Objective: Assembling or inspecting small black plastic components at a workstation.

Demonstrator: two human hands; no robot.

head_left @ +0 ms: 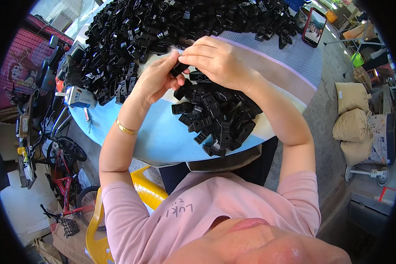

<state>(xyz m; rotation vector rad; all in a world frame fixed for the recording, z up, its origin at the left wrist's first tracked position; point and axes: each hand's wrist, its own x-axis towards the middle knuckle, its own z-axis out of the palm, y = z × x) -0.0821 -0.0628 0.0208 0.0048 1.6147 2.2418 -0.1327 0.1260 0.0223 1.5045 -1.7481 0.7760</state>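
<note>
Over the middle of the table, my left hand (pixel 159 78) and my right hand (pixel 220 62) meet at the fingertips. Between them is a small black plastic part (pixel 178 69), partly covered by the fingers; its exact kind cannot be made out. The left fingers and thumb grip it from the left and below, while the right fingers press at its upper end. Just below my hands lies a small pile of black plastic parts (pixel 222 115). A much larger heap of similar black parts (pixel 163 28) spreads over the far and left side of the table.
The round table has a striped cloth (pixel 149 127). A propped phone (pixel 314 27) stands at the far right. On the left edge sit a blue-white carton (pixel 80 97) and a small metal tool (pixel 88 119). A yellow chair (pixel 147 189), bicycles (pixel 65 189) and sacks (pixel 353 125) surround the table.
</note>
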